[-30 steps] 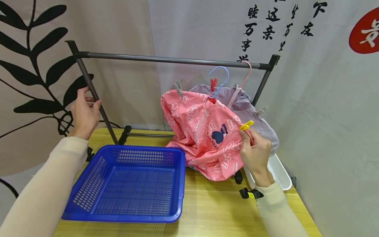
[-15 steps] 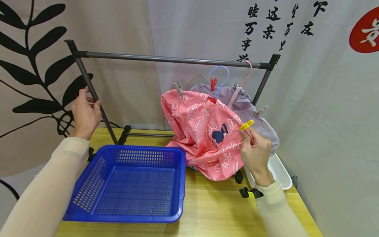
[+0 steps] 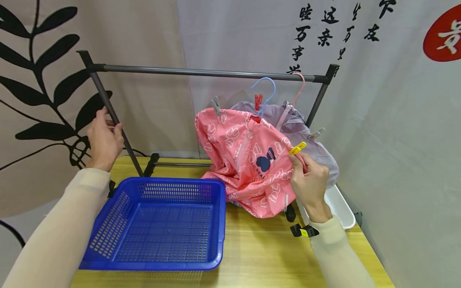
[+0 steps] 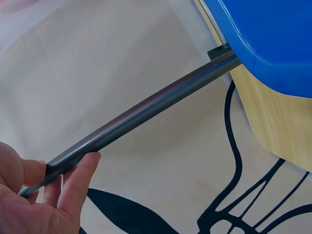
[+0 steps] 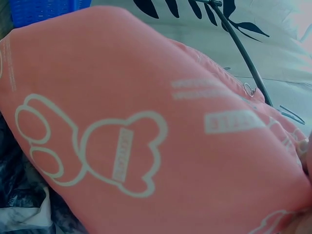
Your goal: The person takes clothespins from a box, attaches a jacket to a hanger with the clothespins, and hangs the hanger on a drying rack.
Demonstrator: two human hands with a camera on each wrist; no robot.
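Observation:
My left hand [image 3: 104, 142] grips the left post [image 3: 108, 100] of a dark metal clothes rack; the left wrist view shows thumb and fingers on either side of that post [image 4: 141, 109]. With my right hand [image 3: 310, 186] I pinch the side of a pink printed jacket [image 3: 245, 160], just below a yellow clothespin [image 3: 297, 148]. A grey clothespin [image 3: 215, 106] sits on the jacket's other shoulder. From its neck rises a blue hanger [image 3: 266, 94], its hook below the rail. Pink cloth [image 5: 122, 112] fills most of the right wrist view.
Behind the jacket, a greyish-purple garment [image 3: 318, 150] hangs by a pink hanger [image 3: 299, 88] from the rail [image 3: 187, 72]. A red clothespin [image 3: 258, 102] shows between them. A blue basket [image 3: 162, 228] stands front left on the wooden table [image 3: 259, 252]; a white tray [image 3: 340, 208] is at right.
The whole scene shifts slightly as the head view moves. Both hands keep their holds, on the post and on the jacket.

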